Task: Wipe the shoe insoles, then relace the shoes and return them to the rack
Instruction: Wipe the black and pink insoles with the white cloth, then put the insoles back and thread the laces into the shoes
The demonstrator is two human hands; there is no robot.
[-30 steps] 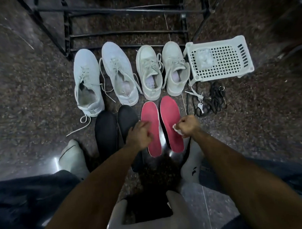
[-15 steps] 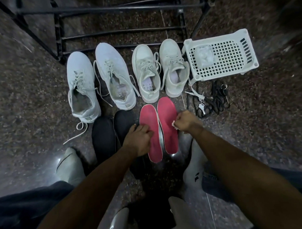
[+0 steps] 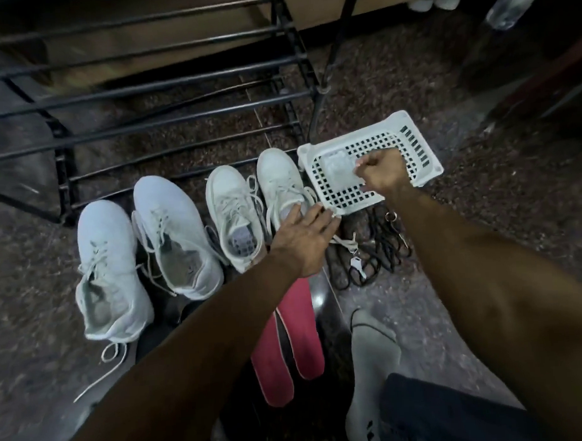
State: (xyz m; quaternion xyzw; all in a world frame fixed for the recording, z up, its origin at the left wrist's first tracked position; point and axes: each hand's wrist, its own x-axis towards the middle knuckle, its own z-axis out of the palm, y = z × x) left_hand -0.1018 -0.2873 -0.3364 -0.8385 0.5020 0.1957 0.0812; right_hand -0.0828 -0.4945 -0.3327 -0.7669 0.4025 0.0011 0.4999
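Note:
Four white lace-up shoes stand in a row on the floor; the rightmost shoe (image 3: 281, 177) lies under my left hand (image 3: 303, 239), which is open with its fingers spread and its fingertips at the near corner of the white plastic basket (image 3: 426, 169). My right hand (image 3: 382, 176) is a closed fist over the basket, beside a clear packet (image 3: 337, 171), with a bit of white wipe showing at the thumb. Two red insoles (image 3: 303, 338) lie side by side near me, partly under my left arm. The black insoles are hidden.
A black metal shoe rack (image 3: 179, 75) stands behind the shoes. Black laces and a small tag (image 3: 383, 246) lie on the floor below the basket. My socked foot (image 3: 370, 359) rests right of the insoles. The floor is dark speckled stone.
Both hands left the red insoles and moved forward. The right hand went up to the basket with the wipe; the left hand opened and reached onto the rightmost shoe. The view tilted up.

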